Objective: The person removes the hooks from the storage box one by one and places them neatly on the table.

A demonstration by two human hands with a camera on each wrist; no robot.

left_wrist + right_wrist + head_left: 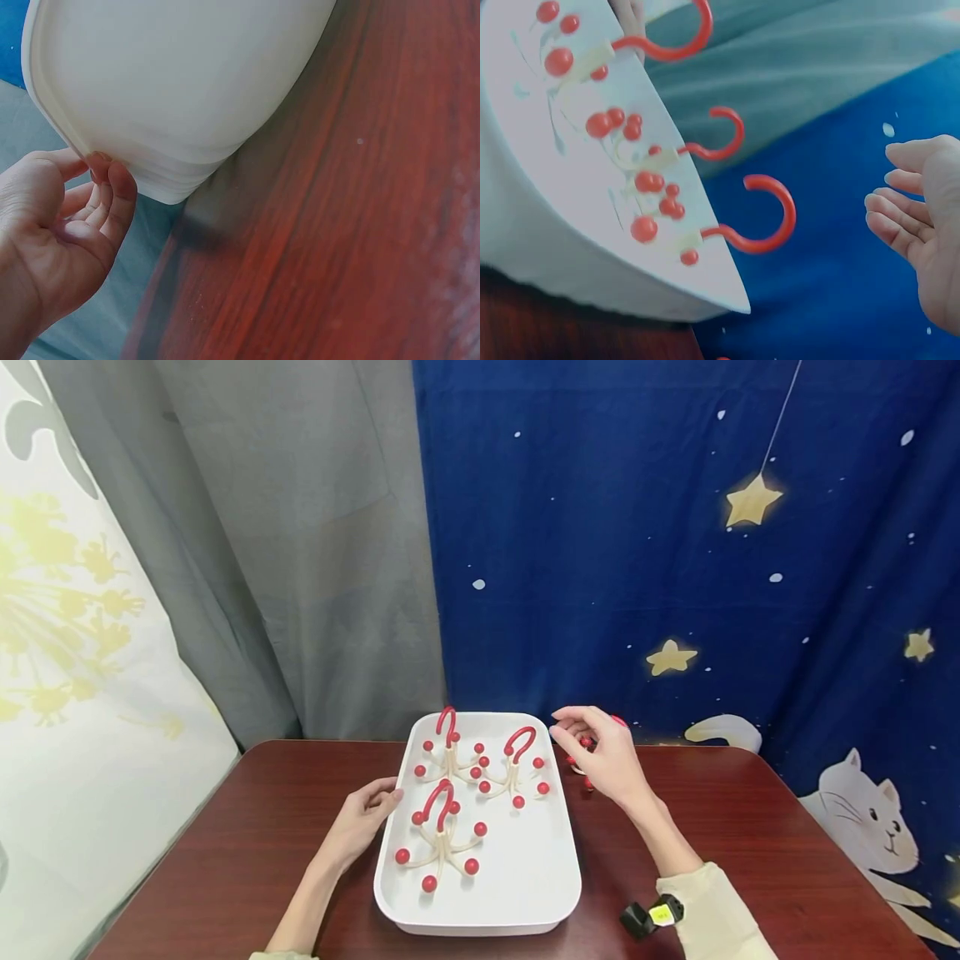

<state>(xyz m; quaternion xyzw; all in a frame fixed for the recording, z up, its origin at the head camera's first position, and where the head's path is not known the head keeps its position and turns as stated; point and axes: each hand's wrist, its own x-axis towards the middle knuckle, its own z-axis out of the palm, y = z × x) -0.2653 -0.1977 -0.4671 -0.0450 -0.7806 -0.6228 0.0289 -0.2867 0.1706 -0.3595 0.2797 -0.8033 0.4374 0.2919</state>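
A white rectangular tray [517,881] holds three head massagers, each with cream prongs, red ball tips and a red hooked handle. One massager [441,839] stands nearest me, another [450,764] at the back left, a third [514,772] at the back right. My left hand [362,817] pinches the tray's left rim between thumb and fingers, as the left wrist view shows. Beyond the tray's back right side, my right hand [603,752] has loosely bent fingers and holds nothing. Red balls [588,783] of another massager show behind it, mostly hidden.
The tray stands on a dark red wooden table [697,810]. Behind it hang a grey curtain [322,568] and a blue curtain [585,543] with stars. A black strap device [651,917] is by the right sleeve [716,910].
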